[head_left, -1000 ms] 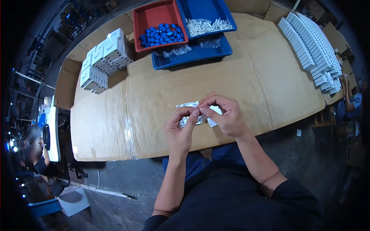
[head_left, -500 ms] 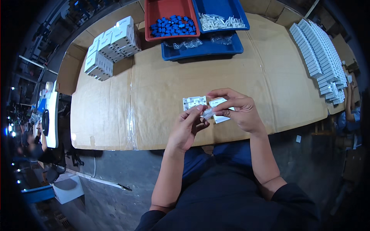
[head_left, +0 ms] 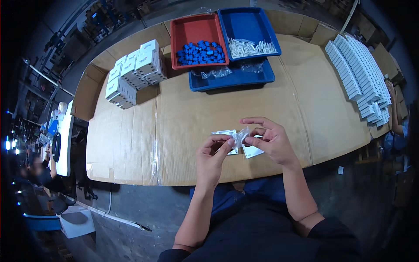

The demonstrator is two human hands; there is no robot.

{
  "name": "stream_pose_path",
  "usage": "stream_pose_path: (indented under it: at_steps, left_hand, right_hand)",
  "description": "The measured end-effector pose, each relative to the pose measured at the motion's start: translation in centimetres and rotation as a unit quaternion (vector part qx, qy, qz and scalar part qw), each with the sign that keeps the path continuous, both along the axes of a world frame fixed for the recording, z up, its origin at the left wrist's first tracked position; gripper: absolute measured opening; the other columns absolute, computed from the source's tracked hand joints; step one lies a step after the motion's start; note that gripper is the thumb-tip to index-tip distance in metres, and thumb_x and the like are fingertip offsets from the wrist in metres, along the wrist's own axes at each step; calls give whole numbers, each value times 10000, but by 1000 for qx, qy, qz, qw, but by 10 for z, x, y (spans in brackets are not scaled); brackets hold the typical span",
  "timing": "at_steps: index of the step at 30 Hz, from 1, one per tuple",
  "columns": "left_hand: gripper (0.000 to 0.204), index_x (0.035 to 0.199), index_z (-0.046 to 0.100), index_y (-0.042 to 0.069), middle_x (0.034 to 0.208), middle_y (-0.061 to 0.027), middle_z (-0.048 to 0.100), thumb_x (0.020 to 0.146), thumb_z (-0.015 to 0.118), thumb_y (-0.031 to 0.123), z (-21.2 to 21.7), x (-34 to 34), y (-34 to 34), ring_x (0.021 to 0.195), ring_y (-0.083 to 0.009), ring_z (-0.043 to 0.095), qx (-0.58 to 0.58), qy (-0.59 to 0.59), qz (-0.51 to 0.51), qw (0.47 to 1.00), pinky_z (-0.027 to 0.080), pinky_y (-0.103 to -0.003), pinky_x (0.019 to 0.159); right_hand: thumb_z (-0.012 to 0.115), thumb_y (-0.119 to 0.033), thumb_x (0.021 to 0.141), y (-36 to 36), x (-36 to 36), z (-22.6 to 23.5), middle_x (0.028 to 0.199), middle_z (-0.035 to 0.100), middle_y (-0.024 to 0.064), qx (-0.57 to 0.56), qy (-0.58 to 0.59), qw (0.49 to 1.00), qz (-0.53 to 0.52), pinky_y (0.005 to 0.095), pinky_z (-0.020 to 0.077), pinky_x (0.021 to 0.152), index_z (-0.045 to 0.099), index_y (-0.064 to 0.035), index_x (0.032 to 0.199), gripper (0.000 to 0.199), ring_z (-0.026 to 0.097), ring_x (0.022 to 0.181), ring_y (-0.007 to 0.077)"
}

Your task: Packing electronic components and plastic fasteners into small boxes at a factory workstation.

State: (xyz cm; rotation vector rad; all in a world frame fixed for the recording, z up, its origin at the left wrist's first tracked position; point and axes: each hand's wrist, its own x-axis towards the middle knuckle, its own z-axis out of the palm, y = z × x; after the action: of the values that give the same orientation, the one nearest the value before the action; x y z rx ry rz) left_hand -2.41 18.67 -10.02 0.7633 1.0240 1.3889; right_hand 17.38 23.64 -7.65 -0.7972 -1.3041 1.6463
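A small clear plastic bag [head_left: 241, 136] is held up between my two hands, above the near part of the cardboard-covered table. My left hand [head_left: 211, 155] pinches its left side between thumb and forefinger. On the other side my right hand [head_left: 275, 146] grips the bag with thumb and bent fingers, its forefinger stretched out above. Under and behind the hands lie two white plastic pieces: a housing with a moulded inner side [head_left: 223, 132], partly covered by my left hand, and a smooth flat plate [head_left: 252, 152], partly covered by my right. What the bag contains, if anything, I cannot make out.
Toward the back stand a red tray [head_left: 196, 30] of blue parts, a blue tray [head_left: 244, 26] of white pegs, and a lower blue tray [head_left: 231, 83] with clear bags. White boxes [head_left: 135, 70] are stacked left; rows of white pieces [head_left: 360, 76] stand right. Other people work at both sides.
The bag has been lifted and spread more between my hands, and my right forefinger has straightened. The whole view has shifted, so the table sits lower in the picture.
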Motion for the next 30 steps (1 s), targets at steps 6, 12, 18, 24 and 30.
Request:
stream_pose_path:
  at_steps: [6,12,18,24,30]
  left_hand:
    - [173,1170,683,-14,1032,-29,706,1006,696,40,6,2,0,956,-79,650,25,12,28,999,522,-233,849]
    - [185,1176,674,-12,984,-14,682,993,688,13,3,2,0,894,-70,640,37,60,21,997,514,-219,818]
    - [143,1131,672,-10,968,-29,688,987,679,-9,6,-1,-2,908,-78,638,45,123,2,991,519,-236,829]
    - [152,1148,625,-4,982,-40,674,1008,673,28,-7,-2,-1,879,-83,641,60,165,-1,985,529,-255,807]
    - [200,1213,598,-18,978,-67,665,1026,652,27,-9,-8,4,915,-120,660,53,131,-3,990,556,-265,798]
  right_hand:
    - [709,65,938,-1,-2,-7,1184,688,122,-2,3,1000,16,280,599,880,594,16,1357,437,690,993,142]
    - [737,33,932,1,-8,-13,1039,694,46,11,-22,1000,12,238,556,785,644,-14,1254,339,659,925,100]
    - [720,28,948,-3,-8,-14,1004,700,28,-30,12,999,32,256,573,765,645,-12,1188,254,681,902,101]
    - [682,-23,995,-4,-10,-22,977,708,41,-50,2,999,0,281,612,795,653,2,1156,166,706,880,113]
    - [678,-70,1013,0,-11,-35,940,704,40,-62,-63,996,-6,268,598,768,674,9,1115,129,703,873,108]
